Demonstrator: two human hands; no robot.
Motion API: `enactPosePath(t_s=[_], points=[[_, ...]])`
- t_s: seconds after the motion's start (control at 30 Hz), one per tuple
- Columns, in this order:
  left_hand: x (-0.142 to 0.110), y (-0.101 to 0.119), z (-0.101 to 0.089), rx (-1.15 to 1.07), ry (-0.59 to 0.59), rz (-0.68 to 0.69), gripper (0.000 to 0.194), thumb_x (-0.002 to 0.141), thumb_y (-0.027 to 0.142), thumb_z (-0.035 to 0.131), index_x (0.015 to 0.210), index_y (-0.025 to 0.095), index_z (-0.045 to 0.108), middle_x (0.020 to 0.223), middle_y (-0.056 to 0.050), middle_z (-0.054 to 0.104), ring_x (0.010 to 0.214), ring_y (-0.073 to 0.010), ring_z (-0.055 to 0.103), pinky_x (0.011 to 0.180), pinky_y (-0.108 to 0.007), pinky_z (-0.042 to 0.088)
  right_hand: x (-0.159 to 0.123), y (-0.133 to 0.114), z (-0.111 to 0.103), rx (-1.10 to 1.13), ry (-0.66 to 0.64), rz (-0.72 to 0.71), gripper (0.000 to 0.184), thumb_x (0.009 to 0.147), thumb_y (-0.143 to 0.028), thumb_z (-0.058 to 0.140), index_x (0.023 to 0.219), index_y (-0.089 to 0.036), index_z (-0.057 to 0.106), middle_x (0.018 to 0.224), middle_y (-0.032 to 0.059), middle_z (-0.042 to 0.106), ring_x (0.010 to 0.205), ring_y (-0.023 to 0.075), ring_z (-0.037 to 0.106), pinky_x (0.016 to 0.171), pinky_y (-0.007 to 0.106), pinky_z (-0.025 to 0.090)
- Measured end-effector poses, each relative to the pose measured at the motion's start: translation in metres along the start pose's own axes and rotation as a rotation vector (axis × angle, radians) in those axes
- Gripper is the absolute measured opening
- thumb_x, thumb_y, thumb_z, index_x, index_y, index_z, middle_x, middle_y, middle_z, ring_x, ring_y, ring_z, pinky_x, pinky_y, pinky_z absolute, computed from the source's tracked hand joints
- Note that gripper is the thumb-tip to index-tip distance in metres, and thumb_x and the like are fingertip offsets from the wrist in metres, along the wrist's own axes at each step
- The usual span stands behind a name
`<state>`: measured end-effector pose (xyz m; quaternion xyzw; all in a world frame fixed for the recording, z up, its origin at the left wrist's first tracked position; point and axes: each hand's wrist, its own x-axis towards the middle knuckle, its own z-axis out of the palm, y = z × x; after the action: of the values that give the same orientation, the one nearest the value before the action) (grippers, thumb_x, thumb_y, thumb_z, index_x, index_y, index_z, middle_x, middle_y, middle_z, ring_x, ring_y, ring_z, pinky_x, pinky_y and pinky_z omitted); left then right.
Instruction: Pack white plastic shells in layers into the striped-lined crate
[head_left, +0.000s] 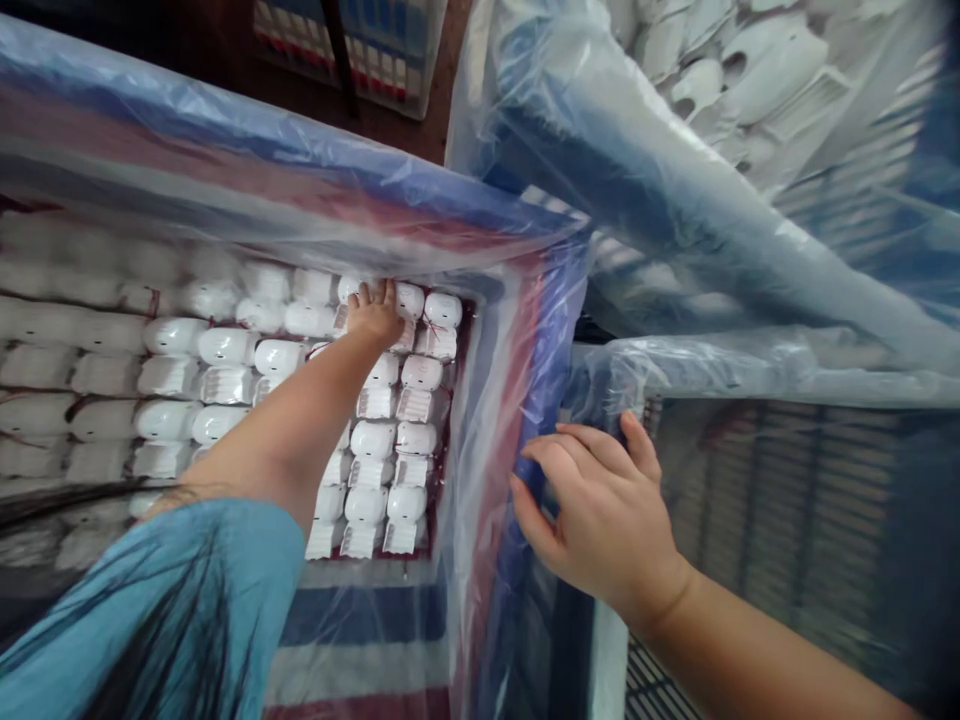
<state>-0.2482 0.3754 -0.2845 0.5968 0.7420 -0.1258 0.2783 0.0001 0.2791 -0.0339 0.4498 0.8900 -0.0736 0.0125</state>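
Observation:
Deep inside a crate lined with striped cloth and clear plastic [480, 400], rows of white moulded plastic parts [225, 345] lie side by side, some with thin red wires. My left hand [375, 312] reaches down to the far row, its fingers spread and resting on the white parts near the back right corner. At the crate's right rim, my right hand [600, 500] has its fingers apart and holds nothing; the thumb and forefinger are beside or touching the blue edge, I cannot tell which.
Another plastic-lined crate [787, 355] stands to the right. Behind it, a plastic-covered crate rim [660, 130] borders a pile of loose white parts [772, 70]. A clear bin [420, 60] with blue, white and red contents stands at the back. Dark hair hangs over my left sleeve.

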Motion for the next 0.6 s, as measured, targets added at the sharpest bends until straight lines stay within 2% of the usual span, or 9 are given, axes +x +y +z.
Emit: enactPosePath(t_s=[0.17,0.33,0.43,0.5,0.6], points=[[0.010,-0.005,-0.002,0.028,-0.064,0.016,0.078,0.089,0.042,0.039,0.150,0.009,0.001,0.156,-0.007,0.005,0.141,-0.0363,-0.003,0.114,-0.053,-0.002,-0.001,0.000,0.001,-0.017,-0.004,-0.005,0.015,0.083,-0.034,0.053,0.084,-0.021,0.061,0.083,-0.0002,0.068,0.097,0.0203,0.058,0.111,0.042,0.013],[-0.003,-0.001,0.013,-0.033,0.022,0.004,0.073,0.092,0.038,0.034,0.149,0.006,0.001,0.155,-0.014,-0.001,0.142,-0.0349,-0.002,0.115,-0.051,0.002,0.001,0.001,0.001,-0.047,0.009,-0.021,0.015,0.082,-0.034,0.053,0.083,-0.021,0.061,0.081,0.0001,0.068,0.096,0.0203,0.057,0.111,0.043,0.015],[-0.035,0.009,0.028,-0.236,0.122,0.010,0.070,0.091,0.033,0.036,0.148,0.001,0.012,0.154,-0.019,0.004,0.142,-0.0349,0.002,0.115,-0.051,0.005,0.002,0.001,0.001,-0.048,0.009,-0.037,0.015,0.082,-0.033,0.053,0.083,-0.021,0.061,0.084,0.0009,0.068,0.094,0.0199,0.057,0.111,0.044,0.014],[-0.068,0.023,0.029,-0.500,0.203,0.043,0.066,0.089,0.032,0.039,0.145,-0.001,0.023,0.152,-0.023,0.013,0.142,-0.0339,0.007,0.116,-0.050,0.009,0.003,0.000,0.001,-0.033,0.016,-0.044,0.015,0.082,-0.033,0.053,0.085,-0.020,0.061,0.091,0.0023,0.068,0.095,0.0202,0.056,0.111,0.045,0.015],[-0.130,0.058,0.007,-1.003,0.316,0.201,0.057,0.092,0.039,0.037,0.140,0.008,0.034,0.146,-0.020,0.031,0.139,-0.0254,0.026,0.115,-0.043,0.021,0.001,-0.001,0.002,0.007,0.058,-0.021,0.022,0.083,-0.035,0.052,0.094,-0.018,0.061,0.107,0.0071,0.064,0.109,0.0234,0.051,0.111,0.045,0.016]])
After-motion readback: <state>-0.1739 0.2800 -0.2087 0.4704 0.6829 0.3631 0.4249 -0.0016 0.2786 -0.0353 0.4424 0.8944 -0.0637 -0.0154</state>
